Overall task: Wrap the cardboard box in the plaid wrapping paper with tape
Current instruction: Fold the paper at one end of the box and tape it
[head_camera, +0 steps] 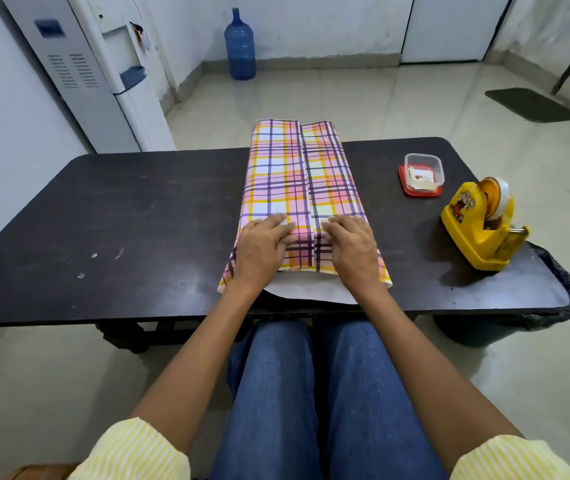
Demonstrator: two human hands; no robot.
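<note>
The plaid wrapping paper (pixel 297 174) lies folded around the box on the dark table (pixel 120 216), with a seam running lengthwise down its top. The cardboard box itself is hidden under the paper. My left hand (pixel 264 245) presses flat on the paper's near end, left of the seam. My right hand (pixel 352 247) presses flat on the same end, right of the seam. The paper's white underside (pixel 311 289) sticks out at the near open end. A yellow tape dispenser (pixel 482 225) stands on the table's right side, apart from both hands.
A small clear plastic container on a red lid (pixel 422 174) sits right of the wrapped box. A bin with a black liner (pixel 560 296) stands under the table's right end. A water dispenser (pixel 103 71) and blue bottle (pixel 240 46) are behind the table.
</note>
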